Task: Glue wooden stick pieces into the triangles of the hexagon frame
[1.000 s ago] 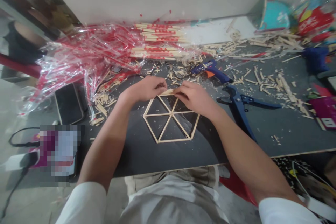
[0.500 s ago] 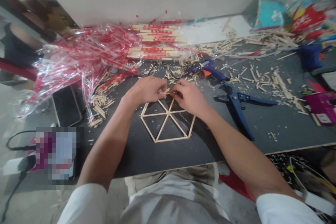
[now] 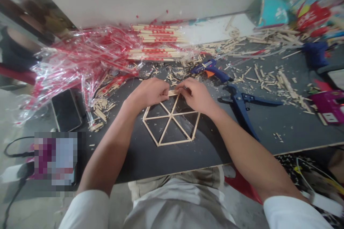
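Forearms (image 3: 111, 146) angle inward, left hand (image 3: 152, 91) and right hand (image 3: 196, 94) curled near each other.

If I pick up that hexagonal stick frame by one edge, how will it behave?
The hexagonal stick frame is probably light, being thin sticks around open triangles. Its spokes meeting at the centre suggest it should stay fairly stiff. The joints look small, only at stick ends, so they might snap if twisted.

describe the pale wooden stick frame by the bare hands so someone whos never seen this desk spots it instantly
Over the dark grey tabletop, find the bare left hand and bare right hand. Both are at the far side of a flat, pale wooden hexagonal frame. Unlike the loose pale wooden offcuts scattered nearby, it has one joined outline with spokes meeting at the centre.
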`<state>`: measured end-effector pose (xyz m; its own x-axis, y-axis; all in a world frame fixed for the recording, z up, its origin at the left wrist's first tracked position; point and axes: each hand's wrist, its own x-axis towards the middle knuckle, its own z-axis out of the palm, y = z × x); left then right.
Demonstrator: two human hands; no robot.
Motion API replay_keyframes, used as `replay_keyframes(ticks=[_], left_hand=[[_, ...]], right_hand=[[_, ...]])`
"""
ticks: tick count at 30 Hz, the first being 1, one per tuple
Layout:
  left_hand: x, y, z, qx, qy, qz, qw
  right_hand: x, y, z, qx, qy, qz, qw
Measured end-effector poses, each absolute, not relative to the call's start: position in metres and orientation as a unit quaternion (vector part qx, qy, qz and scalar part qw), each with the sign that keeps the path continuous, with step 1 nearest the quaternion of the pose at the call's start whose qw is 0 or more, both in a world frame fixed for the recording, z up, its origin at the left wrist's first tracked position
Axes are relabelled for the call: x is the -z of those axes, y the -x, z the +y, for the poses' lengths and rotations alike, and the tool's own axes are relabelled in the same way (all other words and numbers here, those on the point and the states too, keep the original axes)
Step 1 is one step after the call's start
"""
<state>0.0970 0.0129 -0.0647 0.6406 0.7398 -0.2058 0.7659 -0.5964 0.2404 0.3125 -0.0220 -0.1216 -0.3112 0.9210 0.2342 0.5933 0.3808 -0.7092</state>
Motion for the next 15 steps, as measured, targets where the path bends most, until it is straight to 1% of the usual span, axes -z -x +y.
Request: replay_keyframes(ticks=[3,9,15], left_hand=[[0.06,-0.1,0.01,0.064,-0.893,0.425,0.132],[0.053,-0.108,0.002,0.111,-0.896,0.427,0.054],[0.047,-0.115,-0.004,0.145,-0.893,0.424,0.035]], right_hand=[[0.123,-0.313,-0.021,-0.247,0.499,-0.766,0.32],[0.123,-0.309,-0.023,-0.239,0.489,-0.775,0.321],[0.123,-0.312,-0.023,-0.262,0.474,-0.777,0.321]])
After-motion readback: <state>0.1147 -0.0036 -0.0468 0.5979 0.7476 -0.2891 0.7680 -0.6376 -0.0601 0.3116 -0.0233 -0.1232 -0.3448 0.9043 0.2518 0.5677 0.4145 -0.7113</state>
